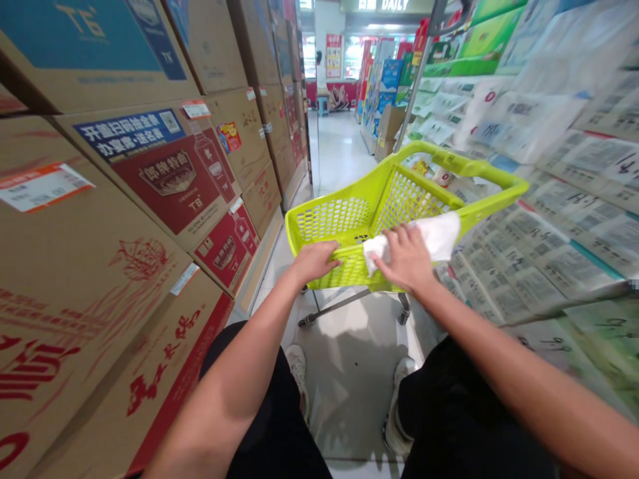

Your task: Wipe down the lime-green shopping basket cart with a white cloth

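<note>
A lime-green plastic shopping cart (pixel 333 214) stands crosswise in front of me, its handle end at the right. My left hand (pixel 317 261) is closed over the top rim of the near side, fingers inside the basket. My right hand (pixel 405 256) presses a white cloth (pixel 442 236) against the same rim, farther right. Part of the cloth hangs loose toward the handle (pixel 499 193). Some of the right fingers lie over the cloth on the inner side. Below the basket, the dark frame and wheels (pixel 403 309) rest on the floor.
Stacked cardboard cartons (pixel 174 173) wall the left side. Piled packs of tissue paper (pixel 549 219) line the right. A grey metal pole (pixel 419 80) rises behind the cart. Farther down the tiled aisle (pixel 339 146) are an open carton (pixel 388 130) and a blue stool (pixel 323 105).
</note>
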`<control>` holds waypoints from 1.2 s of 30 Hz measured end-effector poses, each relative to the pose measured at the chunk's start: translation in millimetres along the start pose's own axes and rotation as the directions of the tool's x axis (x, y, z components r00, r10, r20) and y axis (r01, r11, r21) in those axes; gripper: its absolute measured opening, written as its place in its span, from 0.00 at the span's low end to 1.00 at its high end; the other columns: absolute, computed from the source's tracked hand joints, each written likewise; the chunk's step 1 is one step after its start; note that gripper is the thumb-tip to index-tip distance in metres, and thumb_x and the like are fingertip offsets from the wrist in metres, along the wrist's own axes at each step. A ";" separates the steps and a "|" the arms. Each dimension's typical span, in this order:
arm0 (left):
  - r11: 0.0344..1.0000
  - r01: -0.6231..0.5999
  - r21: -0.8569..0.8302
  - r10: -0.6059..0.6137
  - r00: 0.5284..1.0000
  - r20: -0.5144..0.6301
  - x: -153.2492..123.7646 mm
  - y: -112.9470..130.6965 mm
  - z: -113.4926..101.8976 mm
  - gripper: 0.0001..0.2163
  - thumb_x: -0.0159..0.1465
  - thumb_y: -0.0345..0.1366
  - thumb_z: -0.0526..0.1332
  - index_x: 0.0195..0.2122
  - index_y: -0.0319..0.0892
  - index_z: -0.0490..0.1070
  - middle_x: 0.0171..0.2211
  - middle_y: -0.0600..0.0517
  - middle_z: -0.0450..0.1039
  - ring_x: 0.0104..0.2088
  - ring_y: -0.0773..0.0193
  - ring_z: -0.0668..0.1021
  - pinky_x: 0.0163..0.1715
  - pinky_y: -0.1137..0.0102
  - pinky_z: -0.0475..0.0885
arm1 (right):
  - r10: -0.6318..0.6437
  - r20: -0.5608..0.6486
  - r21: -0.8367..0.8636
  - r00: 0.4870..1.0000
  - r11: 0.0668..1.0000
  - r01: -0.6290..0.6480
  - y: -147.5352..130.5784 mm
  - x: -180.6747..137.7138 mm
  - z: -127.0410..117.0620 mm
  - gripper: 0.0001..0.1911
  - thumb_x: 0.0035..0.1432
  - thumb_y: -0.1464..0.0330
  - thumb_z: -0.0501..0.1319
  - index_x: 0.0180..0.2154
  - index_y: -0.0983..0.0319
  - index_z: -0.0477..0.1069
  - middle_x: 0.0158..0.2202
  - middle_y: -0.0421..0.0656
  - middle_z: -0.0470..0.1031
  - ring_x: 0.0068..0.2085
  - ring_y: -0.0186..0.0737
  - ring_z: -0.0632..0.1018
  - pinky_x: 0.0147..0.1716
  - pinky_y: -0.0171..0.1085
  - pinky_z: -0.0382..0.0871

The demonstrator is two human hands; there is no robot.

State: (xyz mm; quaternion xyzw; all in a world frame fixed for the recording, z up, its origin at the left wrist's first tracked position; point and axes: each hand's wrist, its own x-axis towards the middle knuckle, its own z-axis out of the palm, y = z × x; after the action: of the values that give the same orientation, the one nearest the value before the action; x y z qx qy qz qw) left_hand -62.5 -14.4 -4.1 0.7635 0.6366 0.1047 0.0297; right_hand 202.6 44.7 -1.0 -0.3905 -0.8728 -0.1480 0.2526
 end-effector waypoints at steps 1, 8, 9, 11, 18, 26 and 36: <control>1.000 -0.001 -0.012 0.001 1.000 -0.016 0.5 3.2 1.5 0.13 0.71 0.44 0.61 0.52 0.45 0.74 0.51 0.46 0.82 0.53 0.51 0.82 0.49 0.63 0.75 | -0.025 -0.001 0.047 1.000 0.999 0.025 -27.9 -0.4 8.9 0.37 0.69 0.47 0.52 0.65 0.67 0.68 0.61 0.61 0.72 0.67 0.66 0.65 0.69 0.63 0.50; 0.999 0.032 -0.032 -0.032 0.999 -0.020 0.8 0.9 -1.1 0.12 0.67 0.36 0.62 0.50 0.46 0.77 0.51 0.47 0.82 0.53 0.50 0.82 0.48 0.63 0.75 | -0.215 0.087 0.089 0.973 0.974 0.207 -35.2 -2.1 13.7 0.39 0.70 0.46 0.51 0.69 0.66 0.64 0.67 0.59 0.68 0.69 0.60 0.65 0.71 0.56 0.51; 0.999 0.039 -0.036 -0.040 0.999 -0.009 1.1 -2.3 -2.7 0.11 0.68 0.39 0.62 0.50 0.45 0.77 0.51 0.46 0.82 0.53 0.50 0.82 0.48 0.63 0.75 | -0.187 0.096 0.046 0.978 0.982 0.183 -9.2 -2.4 6.3 0.39 0.71 0.46 0.50 0.69 0.67 0.65 0.67 0.60 0.68 0.69 0.60 0.64 0.71 0.57 0.50; 0.997 0.057 -0.050 -0.056 0.998 0.012 2.0 -8.7 -4.9 0.11 0.68 0.43 0.64 0.48 0.45 0.77 0.50 0.46 0.82 0.53 0.50 0.82 0.47 0.63 0.75 | -0.101 0.080 -0.050 0.992 0.993 0.105 45.6 -2.3 -10.6 0.38 0.71 0.47 0.50 0.67 0.68 0.67 0.67 0.61 0.68 0.69 0.62 0.64 0.71 0.59 0.51; 0.996 0.020 -0.085 -0.020 1.000 -0.006 5.0 -6.9 1.3 0.12 0.68 0.45 0.65 0.48 0.44 0.77 0.49 0.45 0.82 0.52 0.49 0.82 0.48 0.62 0.75 | 0.093 -0.020 -0.130 0.995 0.987 -0.095 73.1 -3.0 -26.6 0.37 0.70 0.47 0.50 0.64 0.68 0.69 0.65 0.61 0.70 0.71 0.67 0.60 0.70 0.66 0.47; 0.986 -0.047 -0.161 0.041 0.998 -0.043 7.3 8.8 5.9 0.15 0.67 0.36 0.63 0.54 0.44 0.77 0.54 0.46 0.82 0.55 0.52 0.81 0.52 0.64 0.75 | -0.084 0.122 0.173 0.989 0.983 0.063 -82.7 -12.2 16.5 0.46 0.68 0.45 0.55 0.74 0.68 0.56 0.74 0.59 0.60 0.76 0.63 0.54 0.72 0.61 0.49; 0.987 -0.044 -0.156 0.045 0.999 -0.001 6.3 -16.6 3.0 0.11 0.67 0.43 0.66 0.46 0.42 0.77 0.46 0.44 0.82 0.48 0.51 0.82 0.47 0.63 0.75 | 0.046 0.058 -0.125 0.997 0.991 -0.038 84.7 -5.0 -37.9 0.37 0.71 0.48 0.49 0.69 0.66 0.65 0.72 0.61 0.63 0.74 0.68 0.58 0.70 0.67 0.48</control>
State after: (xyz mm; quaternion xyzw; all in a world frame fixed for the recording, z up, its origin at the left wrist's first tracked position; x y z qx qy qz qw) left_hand -76.9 -4.8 -9.3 0.7729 0.6092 0.1539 0.0879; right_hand 281.9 79.6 32.8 -0.4281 -0.8607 -0.1846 0.2044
